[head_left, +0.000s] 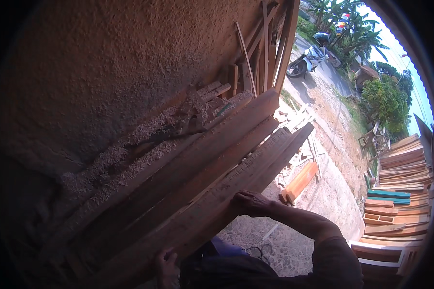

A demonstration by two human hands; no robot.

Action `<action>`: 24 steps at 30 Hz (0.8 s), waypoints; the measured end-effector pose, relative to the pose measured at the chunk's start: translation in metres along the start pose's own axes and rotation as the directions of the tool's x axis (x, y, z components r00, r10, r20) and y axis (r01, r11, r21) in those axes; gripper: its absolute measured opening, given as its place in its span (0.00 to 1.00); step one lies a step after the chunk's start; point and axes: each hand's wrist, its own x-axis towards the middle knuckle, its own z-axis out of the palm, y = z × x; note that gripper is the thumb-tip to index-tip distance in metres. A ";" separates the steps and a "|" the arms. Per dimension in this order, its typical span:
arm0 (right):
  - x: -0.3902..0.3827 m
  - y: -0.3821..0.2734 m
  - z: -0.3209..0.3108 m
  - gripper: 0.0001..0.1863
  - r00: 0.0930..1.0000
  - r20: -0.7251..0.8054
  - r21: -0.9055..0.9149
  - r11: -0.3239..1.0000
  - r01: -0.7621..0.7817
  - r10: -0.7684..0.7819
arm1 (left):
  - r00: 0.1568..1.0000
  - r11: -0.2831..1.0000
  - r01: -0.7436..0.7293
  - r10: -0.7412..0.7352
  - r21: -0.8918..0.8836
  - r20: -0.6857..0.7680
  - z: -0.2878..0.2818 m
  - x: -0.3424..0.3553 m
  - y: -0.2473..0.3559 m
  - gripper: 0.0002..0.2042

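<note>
Several long brown wooden planks (212, 164) lean in a stack against a rough plastered wall (106, 72), sawdust and shavings lying on the ones nearest the wall. My right hand (250, 202) grips the edge of the outermost plank (260, 166), fingers curled over it. My left hand (166, 267) holds the same plank's lower edge near the bottom of the picture. Both forearms come in from the lower edge; my dark clothing hides what lies under the plank's lower end.
More boards and thin slats (265, 58) stand upright at the wall's far end. An orange-brown short plank (300, 182) lies on the gravel ground. A stack of timber (400, 192) rises at the right. A parked motorbike (307, 60) stands on the road behind.
</note>
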 end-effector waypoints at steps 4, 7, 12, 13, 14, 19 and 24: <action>0.000 0.004 0.002 0.27 0.999 0.005 -0.029 0.999 0.041 -0.041 | 0.999 0.999 0.044 -0.044 -0.023 0.025 -0.001 0.001 -0.006 0.15; -0.002 0.005 0.003 0.27 0.998 0.000 -0.053 0.996 0.067 -0.067 | 1.000 0.999 -0.019 0.019 -0.035 0.010 0.002 0.002 -0.011 0.15; -0.001 0.003 0.002 0.24 0.996 0.011 -0.054 0.995 0.085 -0.084 | 0.995 0.995 -0.095 0.096 0.031 -0.006 0.002 0.003 -0.018 0.15; 0.000 0.002 0.002 0.24 0.997 0.009 -0.056 0.995 0.077 -0.077 | 0.994 0.994 -0.108 0.109 0.033 -0.021 0.002 0.002 -0.018 0.15; 0.000 0.000 0.002 0.24 0.998 0.008 -0.058 0.996 0.069 -0.069 | 0.993 0.993 -0.111 0.112 0.038 -0.020 0.001 0.001 -0.018 0.14; 0.002 -0.009 0.003 0.30 0.998 0.035 -0.145 0.987 0.064 -0.059 | 0.991 0.991 -0.134 0.135 0.007 -0.020 0.001 0.001 -0.015 0.14; 0.013 -0.055 -0.008 0.33 0.998 -0.006 -0.186 0.980 -0.070 0.070 | 0.996 0.988 -0.086 0.089 0.131 -0.021 0.000 -0.004 -0.004 0.18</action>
